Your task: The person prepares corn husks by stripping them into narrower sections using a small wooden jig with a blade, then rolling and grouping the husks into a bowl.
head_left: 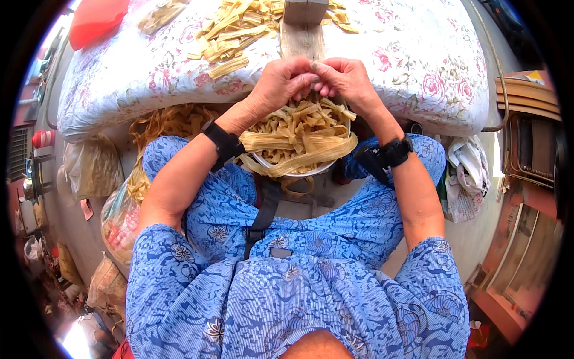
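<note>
A red, smooth-surfaced object (97, 23) lies far left; a cloudy plastic bag (94, 164) sits at left, a tan bag (107, 284) nearer. At right is a crumpled white bag (466, 170).

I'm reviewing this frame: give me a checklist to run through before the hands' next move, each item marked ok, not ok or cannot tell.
1. Left hand and right hand close together at the fingertips: ok.
2. Something pinched between them: cannot tell; the fingers hide it.
3. White bowl between the knees, stocked with yellowish strips: ok, it is heaped.
4. All strips within the bowl's rim: not ok; a long one lies across the near edge.
5. Strip pile on the floral cloth apart from both hands: ok, it lies beyond them.
</note>
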A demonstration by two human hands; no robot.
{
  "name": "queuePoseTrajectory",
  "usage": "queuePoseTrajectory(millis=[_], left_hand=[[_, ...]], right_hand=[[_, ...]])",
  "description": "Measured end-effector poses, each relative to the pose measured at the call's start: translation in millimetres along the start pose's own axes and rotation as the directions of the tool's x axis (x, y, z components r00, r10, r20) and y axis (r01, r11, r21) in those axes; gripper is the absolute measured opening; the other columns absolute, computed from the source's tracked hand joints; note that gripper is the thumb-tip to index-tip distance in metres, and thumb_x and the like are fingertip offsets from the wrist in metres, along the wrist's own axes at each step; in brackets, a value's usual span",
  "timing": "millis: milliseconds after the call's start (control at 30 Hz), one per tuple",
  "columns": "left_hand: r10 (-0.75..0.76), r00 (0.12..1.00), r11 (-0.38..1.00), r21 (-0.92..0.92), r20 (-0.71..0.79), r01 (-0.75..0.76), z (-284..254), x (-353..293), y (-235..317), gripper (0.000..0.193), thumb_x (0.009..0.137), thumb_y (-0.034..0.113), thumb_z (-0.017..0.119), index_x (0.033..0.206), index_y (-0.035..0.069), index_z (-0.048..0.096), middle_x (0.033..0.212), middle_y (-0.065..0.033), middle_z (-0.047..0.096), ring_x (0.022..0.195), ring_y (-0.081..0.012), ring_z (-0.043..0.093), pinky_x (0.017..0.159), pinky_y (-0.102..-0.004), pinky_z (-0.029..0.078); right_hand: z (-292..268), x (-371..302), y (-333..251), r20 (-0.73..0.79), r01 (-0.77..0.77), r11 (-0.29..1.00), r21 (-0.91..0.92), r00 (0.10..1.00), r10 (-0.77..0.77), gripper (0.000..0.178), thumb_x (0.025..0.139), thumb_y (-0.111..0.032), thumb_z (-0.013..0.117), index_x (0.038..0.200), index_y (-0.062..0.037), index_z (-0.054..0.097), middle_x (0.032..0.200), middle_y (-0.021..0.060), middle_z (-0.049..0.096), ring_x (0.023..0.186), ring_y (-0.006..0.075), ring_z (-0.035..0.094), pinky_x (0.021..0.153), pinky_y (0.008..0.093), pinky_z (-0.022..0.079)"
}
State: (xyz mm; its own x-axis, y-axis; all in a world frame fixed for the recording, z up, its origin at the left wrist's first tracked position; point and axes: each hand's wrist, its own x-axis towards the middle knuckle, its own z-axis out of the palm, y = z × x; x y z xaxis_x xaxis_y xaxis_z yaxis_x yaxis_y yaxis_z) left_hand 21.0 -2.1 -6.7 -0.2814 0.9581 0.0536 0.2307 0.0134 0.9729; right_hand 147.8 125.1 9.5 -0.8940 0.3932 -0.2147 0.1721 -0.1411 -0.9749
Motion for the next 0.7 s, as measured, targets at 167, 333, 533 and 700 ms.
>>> queuePoseTrajectory(millis=[167,333,533,700], left_hand=[[-0.137,0.987,0.967,-0.204,0.078,0.151,-9,-13,-8,0.010,0.087,0.011,0.054,0.092,0.003,0.055,0.073,0.0019,0.058,0.060,-0.0028,0.053,0.052,-0.0185,0.045],[0.320,0.947,0.846,0.441,0.030,-0.300,-2,-20,13,0.007,0.083,0.007,0.054,0.089,0.004,0.056,0.071,-0.0073,0.059,0.058,-0.0188,0.056,0.051,-0.0276,0.044],[0.446,0.888,0.672,0.615,0.108,-0.412,6,-11,24,0.008,0.078,0.007,0.058,0.085,0.004,0.055,0.068,-0.0125,0.055,0.061,-0.0284,0.056,0.052,-0.0321,0.044],[0.039,0.999,0.985,0.166,-0.003,-0.038,-7,-12,26,0.013,0.079,0.013,0.063,0.079,0.002,0.057,0.061,-0.0035,0.055,0.056,-0.0103,0.052,0.051,-0.0251,0.043]], right_hand=[[-14,-4,-3,-0.041,0.087,0.992,-0.092,0.995,-0.091,0.020,0.086,-0.020,0.057,0.089,-0.0008,0.063,0.071,0.0012,0.061,0.059,0.0040,0.055,0.055,0.0150,0.044],[-14,-11,-19,0.110,-0.052,0.977,-0.206,0.991,0.076,0.041,0.091,-0.036,0.045,0.091,0.0016,0.061,0.071,0.0041,0.061,0.065,0.0085,0.060,0.062,0.0193,0.048],[-10,-16,7,0.189,-0.193,0.976,-0.102,0.959,0.210,0.033,0.089,-0.031,0.050,0.083,-0.0007,0.061,0.059,-0.0009,0.054,0.050,0.0031,0.045,0.046,0.0158,0.035],[-8,-7,8,-0.163,-0.023,0.962,-0.271,0.986,-0.022,0.025,0.085,-0.024,0.057,0.074,-0.0021,0.063,0.054,-0.0074,0.043,0.047,0.0019,0.035,0.042,0.0178,0.026]])
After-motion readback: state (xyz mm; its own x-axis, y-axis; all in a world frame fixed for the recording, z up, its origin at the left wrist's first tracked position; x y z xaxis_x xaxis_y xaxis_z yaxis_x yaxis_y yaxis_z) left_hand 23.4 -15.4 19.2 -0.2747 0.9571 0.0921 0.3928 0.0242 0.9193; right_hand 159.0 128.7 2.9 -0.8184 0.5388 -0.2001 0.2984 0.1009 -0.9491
